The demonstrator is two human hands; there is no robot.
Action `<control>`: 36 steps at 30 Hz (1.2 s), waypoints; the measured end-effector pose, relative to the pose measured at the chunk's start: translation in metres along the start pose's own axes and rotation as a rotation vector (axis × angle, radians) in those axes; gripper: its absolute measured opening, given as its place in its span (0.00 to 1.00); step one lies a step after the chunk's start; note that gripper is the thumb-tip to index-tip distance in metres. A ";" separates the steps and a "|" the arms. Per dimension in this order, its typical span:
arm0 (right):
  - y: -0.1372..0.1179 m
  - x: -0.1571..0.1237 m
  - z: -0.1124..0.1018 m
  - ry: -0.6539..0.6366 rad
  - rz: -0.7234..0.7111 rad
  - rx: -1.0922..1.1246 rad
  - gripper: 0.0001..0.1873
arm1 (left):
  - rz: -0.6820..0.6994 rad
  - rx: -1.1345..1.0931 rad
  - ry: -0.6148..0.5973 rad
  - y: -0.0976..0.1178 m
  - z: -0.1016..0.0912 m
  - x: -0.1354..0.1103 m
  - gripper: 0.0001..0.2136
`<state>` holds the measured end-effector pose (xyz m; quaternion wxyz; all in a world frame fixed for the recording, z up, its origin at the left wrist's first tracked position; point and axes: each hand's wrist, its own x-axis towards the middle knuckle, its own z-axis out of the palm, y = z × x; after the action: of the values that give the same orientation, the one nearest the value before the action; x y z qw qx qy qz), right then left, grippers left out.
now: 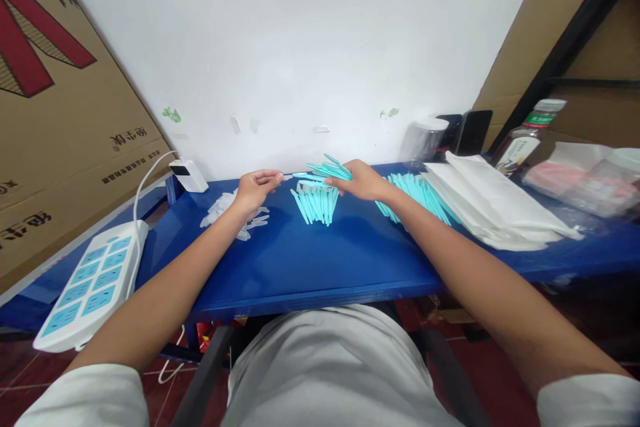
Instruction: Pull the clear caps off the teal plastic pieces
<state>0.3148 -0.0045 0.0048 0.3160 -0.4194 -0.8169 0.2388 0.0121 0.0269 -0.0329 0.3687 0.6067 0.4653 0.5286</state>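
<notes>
My left hand [256, 189] is closed in a pinch on a small translucent cap, which meets the tip of a slim turquoise plastic stick [301, 175]. Several more turquoise sticks fan out from my right hand [364, 180], whose fingers are wrapped round them. Just below the hands, a fanned pile of sticks [316, 205] lies on the blue table [320, 267]. Beside and partly behind my left hand is a scattered heap of clear plastic caps [219, 208]. Another pile of turquoise sticks [425, 195] lies under and past my right forearm, which hides part of it.
White paper or plastic bags [495, 200] lie at the right, near a clear jar [425, 140], phones [473, 133] and a labelled bottle [525, 137]. At the left are a power strip [95, 283], a white charger [189, 175] and a large cardboard box [65, 113]. A white wall [300, 47] rises behind.
</notes>
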 end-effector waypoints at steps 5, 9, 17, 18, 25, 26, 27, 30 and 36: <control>-0.002 -0.001 0.000 -0.016 -0.036 0.010 0.27 | -0.014 -0.054 0.012 0.003 0.007 -0.006 0.26; -0.004 -0.001 -0.002 -0.004 -0.034 0.021 0.29 | -0.030 -0.097 0.038 0.002 0.005 -0.004 0.27; 0.000 -0.002 -0.003 -0.009 -0.072 0.045 0.28 | -0.025 -0.104 -0.002 0.003 0.002 -0.004 0.26; -0.001 -0.002 -0.003 -0.013 -0.075 0.043 0.28 | -0.020 -0.098 -0.014 0.004 0.003 -0.005 0.26; -0.002 -0.003 -0.006 -0.041 -0.065 0.058 0.30 | 0.017 -0.040 -0.056 0.007 -0.003 -0.004 0.26; -0.002 -0.003 -0.007 -0.038 -0.061 0.057 0.30 | 0.026 -0.032 -0.058 0.008 -0.004 -0.003 0.26; -0.002 -0.003 -0.007 -0.033 -0.056 0.055 0.30 | 0.034 -0.026 -0.058 0.008 -0.005 -0.003 0.26; -0.002 -0.003 -0.009 -0.027 -0.057 0.053 0.30 | 0.049 -0.011 -0.063 0.009 -0.007 -0.001 0.25; -0.001 -0.003 -0.006 -0.102 -0.092 0.044 0.29 | 0.101 0.030 -0.160 0.011 -0.002 -0.005 0.22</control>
<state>0.3196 -0.0064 0.0088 0.2940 -0.3614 -0.8449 0.2630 0.0119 0.0184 -0.0237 0.3685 0.6751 0.4109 0.4895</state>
